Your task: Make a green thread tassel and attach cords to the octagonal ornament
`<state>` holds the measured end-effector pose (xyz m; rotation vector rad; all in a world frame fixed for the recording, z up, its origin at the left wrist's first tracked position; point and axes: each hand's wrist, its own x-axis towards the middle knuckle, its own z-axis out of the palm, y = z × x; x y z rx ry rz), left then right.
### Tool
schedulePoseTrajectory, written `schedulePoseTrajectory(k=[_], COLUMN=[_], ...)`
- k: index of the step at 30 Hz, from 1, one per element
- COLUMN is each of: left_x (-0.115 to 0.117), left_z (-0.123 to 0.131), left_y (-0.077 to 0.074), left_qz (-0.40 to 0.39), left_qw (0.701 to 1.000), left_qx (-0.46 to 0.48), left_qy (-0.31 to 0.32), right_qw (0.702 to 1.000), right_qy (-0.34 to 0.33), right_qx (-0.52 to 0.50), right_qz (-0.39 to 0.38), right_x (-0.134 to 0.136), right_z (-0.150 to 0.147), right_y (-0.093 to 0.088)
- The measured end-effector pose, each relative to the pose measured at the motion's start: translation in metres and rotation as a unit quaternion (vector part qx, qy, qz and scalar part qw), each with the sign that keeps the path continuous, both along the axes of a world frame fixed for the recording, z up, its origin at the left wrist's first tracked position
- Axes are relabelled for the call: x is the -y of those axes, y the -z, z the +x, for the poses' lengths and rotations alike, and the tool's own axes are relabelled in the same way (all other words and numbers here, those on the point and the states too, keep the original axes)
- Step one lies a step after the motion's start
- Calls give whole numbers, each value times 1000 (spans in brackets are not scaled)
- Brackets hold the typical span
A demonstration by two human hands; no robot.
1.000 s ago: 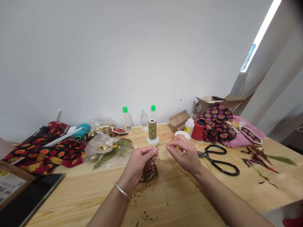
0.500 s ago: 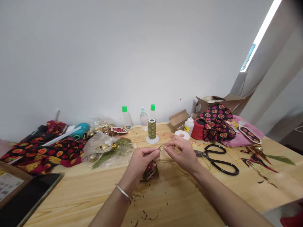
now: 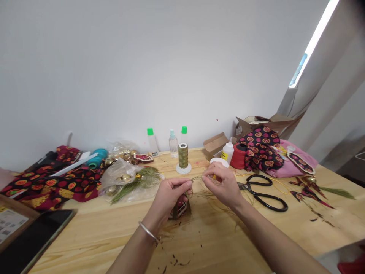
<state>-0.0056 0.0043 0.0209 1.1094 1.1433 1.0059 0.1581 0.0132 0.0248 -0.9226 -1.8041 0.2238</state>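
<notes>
My left hand (image 3: 174,190) is closed in a pinch on thin olive thread (image 3: 196,178), with a small dark-and-red patterned ornament (image 3: 180,208) hanging beneath its fingers, partly hidden by them. To its right, my right hand (image 3: 224,184) pinches the same thread a short way off, so strands run between the two hands. Behind them an olive thread spool (image 3: 183,156) stands upright on a white base. Black-handled scissors (image 3: 264,192) lie beside my right wrist, and loose thread trails on the table under that hand.
A plastic bag (image 3: 116,177) and an olive tassel (image 3: 137,180) lie left. Patterned fabric (image 3: 71,175) and a phone (image 3: 42,236) are farther left. A glue bottle (image 3: 227,152), red thread cone (image 3: 238,156) and cardboard box (image 3: 215,146) stand at the back right. Dark scraps litter the front.
My right hand has shifted slightly right, away from my left hand, and more thread shows between them. The left hand has stayed nearly still.
</notes>
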Motion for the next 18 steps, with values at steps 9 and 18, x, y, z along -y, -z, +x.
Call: schedulePoseTrajectory(k=[9,18], left_x=[0,1], left_z=[-2,-1], left_y=[0,0], left_qz=[9,1], left_qw=[1000,1000], left_qx=[0,-1], left_qy=[2,-1], right_qw=[999,999], right_qy=[7,-33], right_qx=[-16,-8], right_qz=[-27,-5], right_x=[0,4], right_z=[2,4], right_y=[-2,-3])
